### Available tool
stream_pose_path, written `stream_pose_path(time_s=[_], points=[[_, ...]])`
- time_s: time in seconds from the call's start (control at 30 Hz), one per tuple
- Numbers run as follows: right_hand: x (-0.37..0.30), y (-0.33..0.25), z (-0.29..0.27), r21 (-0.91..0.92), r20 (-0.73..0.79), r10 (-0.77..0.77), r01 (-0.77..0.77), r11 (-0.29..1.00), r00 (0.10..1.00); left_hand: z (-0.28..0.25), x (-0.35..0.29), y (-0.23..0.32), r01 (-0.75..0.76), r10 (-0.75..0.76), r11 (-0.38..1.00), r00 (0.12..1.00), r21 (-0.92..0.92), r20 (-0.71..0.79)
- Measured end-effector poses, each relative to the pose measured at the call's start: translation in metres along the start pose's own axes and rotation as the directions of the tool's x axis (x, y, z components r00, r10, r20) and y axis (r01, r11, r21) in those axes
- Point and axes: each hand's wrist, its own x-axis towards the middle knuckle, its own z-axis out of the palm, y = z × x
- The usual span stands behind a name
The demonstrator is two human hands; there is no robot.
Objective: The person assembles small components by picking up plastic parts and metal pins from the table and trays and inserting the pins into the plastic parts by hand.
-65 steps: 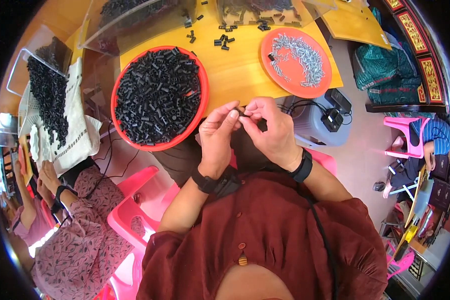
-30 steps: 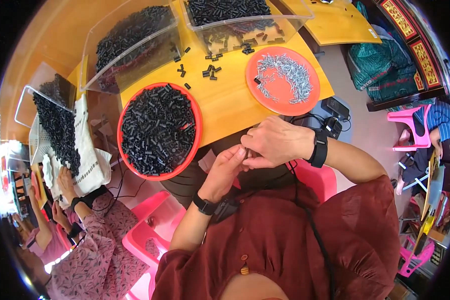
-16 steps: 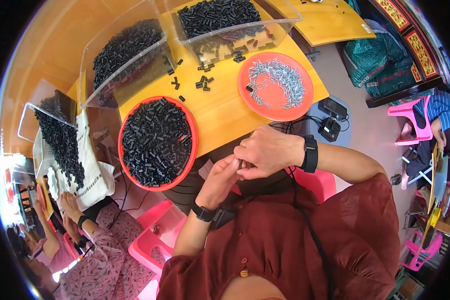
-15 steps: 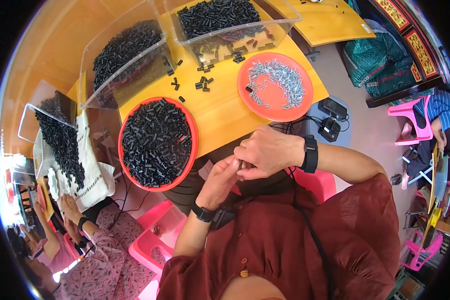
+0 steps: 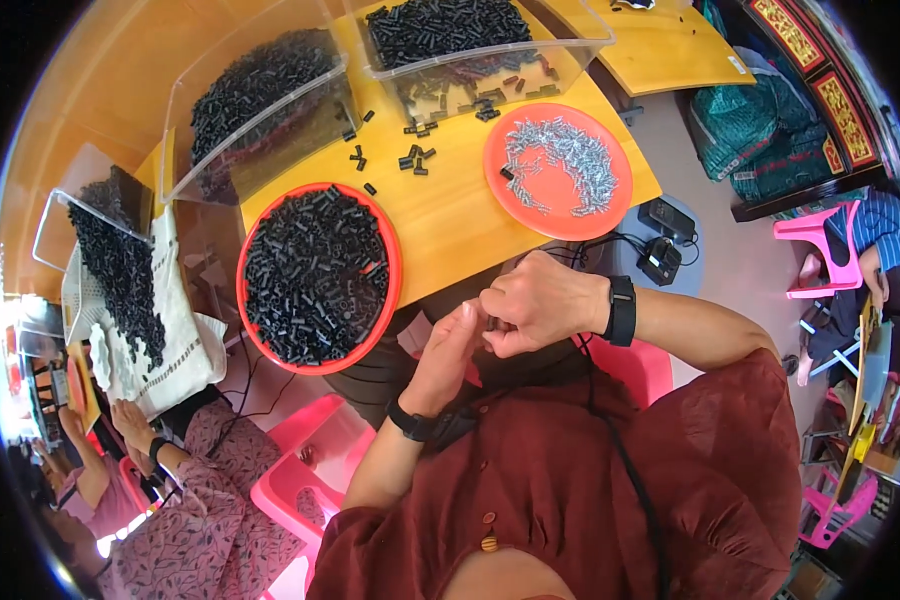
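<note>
Presently the work piece, a small part pinched between the two hands, sits just off the near edge of the bench, above the lap; its shape is too small and too covered to tell. The right hand is curled into a loose fist over it, fingertips bearing on the part. The left hand stands edge-up with fingers pressed straight against the right, backing the part from the other side.

Judgement: the join will go best with both hands braced together as now, pressure kept square, and the piece kept over the lap so a slip is caught.

Near the left corner of the bench lies a red tray of black pieces; toward the right edge an orange plate of silver pieces. Clear bins stand along the far edge
</note>
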Motion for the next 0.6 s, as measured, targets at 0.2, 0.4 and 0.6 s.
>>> stream_pose_path(time_s=[0.2,0.4,0.6], points=[[0.001,0.002,0.008,-0.020,0.000,0.018,-0.018,1.000,1.000,0.007,0.000,0.006,-0.024,0.024,1.000,0.999,-0.010,-0.030],[0.023,-0.004,-0.022,-0.015,0.390,0.178,-0.187,0.982,0.903,-0.003,0.004,-0.001,0.068,-0.061,0.995,0.994,0.074,-0.090],[0.073,0.032,-0.095,0.163,-0.258,0.423,-0.393,0.905,0.869,-0.004,0.002,0.007,-0.015,0.023,0.994,0.997,0.109,-0.070]])
